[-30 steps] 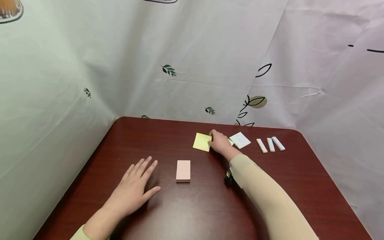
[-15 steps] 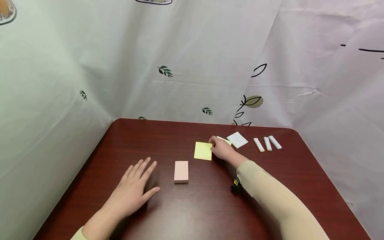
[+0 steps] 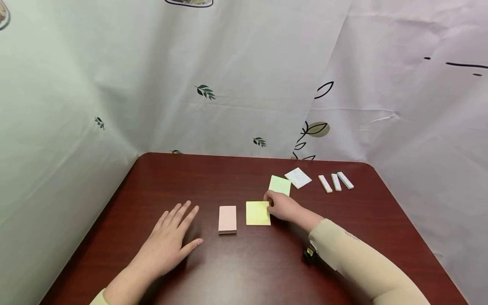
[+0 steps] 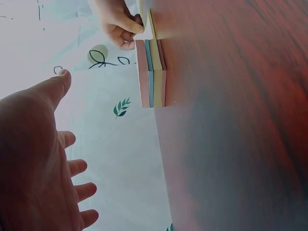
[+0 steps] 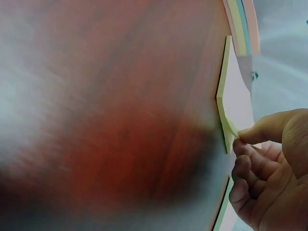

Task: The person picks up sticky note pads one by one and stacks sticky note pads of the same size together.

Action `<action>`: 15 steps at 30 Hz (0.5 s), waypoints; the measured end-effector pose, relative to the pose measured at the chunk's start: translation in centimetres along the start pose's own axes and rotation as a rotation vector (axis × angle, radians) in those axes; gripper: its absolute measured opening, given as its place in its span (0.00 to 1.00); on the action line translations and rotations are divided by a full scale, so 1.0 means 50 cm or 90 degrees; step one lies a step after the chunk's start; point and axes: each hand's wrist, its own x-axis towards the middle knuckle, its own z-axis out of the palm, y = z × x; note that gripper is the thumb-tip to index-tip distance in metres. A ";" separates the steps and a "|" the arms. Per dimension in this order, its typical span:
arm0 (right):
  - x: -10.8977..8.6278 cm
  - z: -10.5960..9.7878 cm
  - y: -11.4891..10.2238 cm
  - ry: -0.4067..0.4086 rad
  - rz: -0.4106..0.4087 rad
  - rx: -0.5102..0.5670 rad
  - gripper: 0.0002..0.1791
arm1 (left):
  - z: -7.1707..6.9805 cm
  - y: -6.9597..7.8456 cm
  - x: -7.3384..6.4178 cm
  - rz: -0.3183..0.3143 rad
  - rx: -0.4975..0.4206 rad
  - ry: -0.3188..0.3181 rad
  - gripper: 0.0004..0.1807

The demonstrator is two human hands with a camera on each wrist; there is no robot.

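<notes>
One square yellow pad, paper, on the glossy grained table, right side pinched by the right hand's thumb and forefinger; left hand spread, holding nothing; narrow gap to the oblong block, far edge well off.

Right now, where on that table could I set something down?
The table has bare patches at far left, beyond the left hand; at near middle, in front of the pink-topped stack; and at right, between the right sleeve and three white sticks. It's crowded around the right hand: yellow pad, green pad, white square.
</notes>
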 end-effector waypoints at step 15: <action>-0.034 0.015 0.001 -0.001 -0.004 0.004 0.09 | 0.005 0.001 0.004 0.002 -0.009 -0.004 0.45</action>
